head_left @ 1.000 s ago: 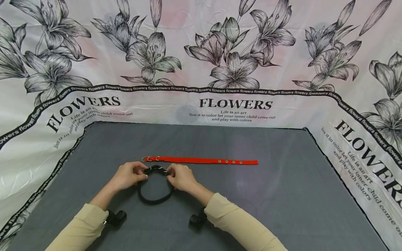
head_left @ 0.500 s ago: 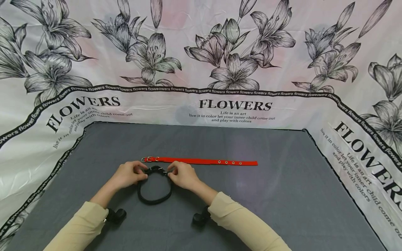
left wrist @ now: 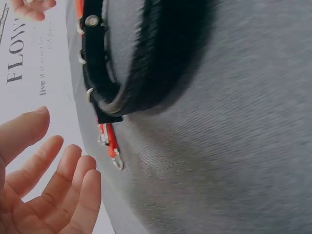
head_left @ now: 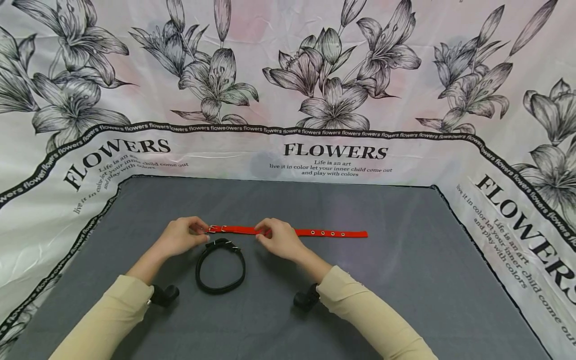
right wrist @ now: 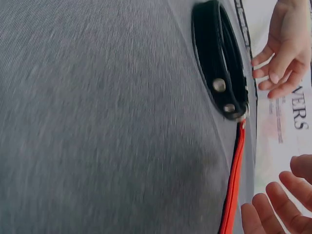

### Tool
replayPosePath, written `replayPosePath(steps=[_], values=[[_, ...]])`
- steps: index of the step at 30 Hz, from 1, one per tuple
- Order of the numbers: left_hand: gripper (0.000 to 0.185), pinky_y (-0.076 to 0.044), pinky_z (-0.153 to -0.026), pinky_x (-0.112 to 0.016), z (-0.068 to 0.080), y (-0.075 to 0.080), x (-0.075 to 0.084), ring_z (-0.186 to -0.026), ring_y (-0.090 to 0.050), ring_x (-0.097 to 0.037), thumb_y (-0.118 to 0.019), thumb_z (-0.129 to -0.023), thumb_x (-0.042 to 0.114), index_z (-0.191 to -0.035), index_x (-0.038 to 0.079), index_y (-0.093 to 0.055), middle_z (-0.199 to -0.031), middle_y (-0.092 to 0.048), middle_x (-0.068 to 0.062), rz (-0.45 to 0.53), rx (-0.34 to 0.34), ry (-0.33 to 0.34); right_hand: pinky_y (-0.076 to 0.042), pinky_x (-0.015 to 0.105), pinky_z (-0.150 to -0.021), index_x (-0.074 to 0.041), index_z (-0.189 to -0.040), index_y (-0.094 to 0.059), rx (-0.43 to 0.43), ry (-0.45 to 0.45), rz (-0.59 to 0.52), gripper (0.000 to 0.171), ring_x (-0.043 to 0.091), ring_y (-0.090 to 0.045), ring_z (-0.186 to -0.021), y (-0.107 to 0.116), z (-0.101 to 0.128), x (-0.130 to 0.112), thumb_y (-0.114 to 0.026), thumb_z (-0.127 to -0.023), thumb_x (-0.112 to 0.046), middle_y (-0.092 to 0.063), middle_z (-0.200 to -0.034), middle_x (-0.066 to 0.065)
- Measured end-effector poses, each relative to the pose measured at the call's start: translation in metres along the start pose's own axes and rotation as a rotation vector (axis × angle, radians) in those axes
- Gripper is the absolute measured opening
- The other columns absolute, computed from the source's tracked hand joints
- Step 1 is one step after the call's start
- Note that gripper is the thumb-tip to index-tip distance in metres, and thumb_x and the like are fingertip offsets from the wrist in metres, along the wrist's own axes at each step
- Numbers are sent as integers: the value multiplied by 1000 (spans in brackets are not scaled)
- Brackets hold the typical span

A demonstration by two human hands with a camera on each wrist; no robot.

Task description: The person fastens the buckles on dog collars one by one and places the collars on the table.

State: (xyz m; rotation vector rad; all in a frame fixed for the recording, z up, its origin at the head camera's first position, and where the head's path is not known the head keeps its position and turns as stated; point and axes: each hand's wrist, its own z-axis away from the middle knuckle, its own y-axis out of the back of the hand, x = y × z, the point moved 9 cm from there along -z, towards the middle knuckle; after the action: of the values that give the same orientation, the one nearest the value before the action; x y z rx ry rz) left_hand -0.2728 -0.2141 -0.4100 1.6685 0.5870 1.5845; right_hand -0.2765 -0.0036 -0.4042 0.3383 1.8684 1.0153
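Observation:
A black collar (head_left: 220,243), buckled into a ring, stands on the grey cloth with no hand on it. Behind it a red collar (head_left: 330,233) lies stretched out flat, its metal buckle at the left end and several eyelets toward the right. My left hand (head_left: 182,236) hovers by that buckle end; in the left wrist view its fingers (left wrist: 90,195) are loosely spread, holding nothing. Over the middle of the red strap is my right hand (head_left: 281,239), covering part of it. The right wrist view shows the right hand (right wrist: 280,207) relaxed beside the strap (right wrist: 234,180), fingers apart.
The grey cloth (head_left: 382,285) covers the work surface. A white flower-printed sheet (head_left: 252,155) with lettering borders it at the back and sides. Small black cameras (head_left: 307,298) sit at both wrists, below the cream sleeves (head_left: 373,310).
Both hands have let go of the black collar and moved away from the person toward the red collar, the right hand also going rightward. The black collar stays in place.

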Motion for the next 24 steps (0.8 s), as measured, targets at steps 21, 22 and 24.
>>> replayPosePath(steps=[21, 22, 24], values=[[30, -50, -71, -39, -35, 0, 20, -91, -61, -28, -68, -82, 19, -106, 1, -62, -102, -62, -15, -103, -71, -80, -51, 32, -74, -7, -106, -65, 11, -18, 81, 23, 18, -61, -85, 54, 24, 65, -66, -85, -17, -63, -98, 4], [31, -50, -71, -39, -36, 0, 21, -91, -61, -29, -68, -82, 18, -106, 1, -61, -103, -62, -15, -101, -76, -86, -51, 33, -75, -7, -107, -65, 10, -19, 89, 24, 18, -61, -86, 57, 25, 68, -66, -86, -17, -63, -98, 4], [31, -50, -72, -40, -38, 0, 22, -92, -62, -29, -68, -82, 18, -106, 0, -61, -104, -62, -16, -100, -86, -90, -50, 34, -76, -6, -108, -65, 10, -16, 106, 25, 19, -61, -87, 63, 27, 74, -66, -86, -18, -63, -100, 5]])
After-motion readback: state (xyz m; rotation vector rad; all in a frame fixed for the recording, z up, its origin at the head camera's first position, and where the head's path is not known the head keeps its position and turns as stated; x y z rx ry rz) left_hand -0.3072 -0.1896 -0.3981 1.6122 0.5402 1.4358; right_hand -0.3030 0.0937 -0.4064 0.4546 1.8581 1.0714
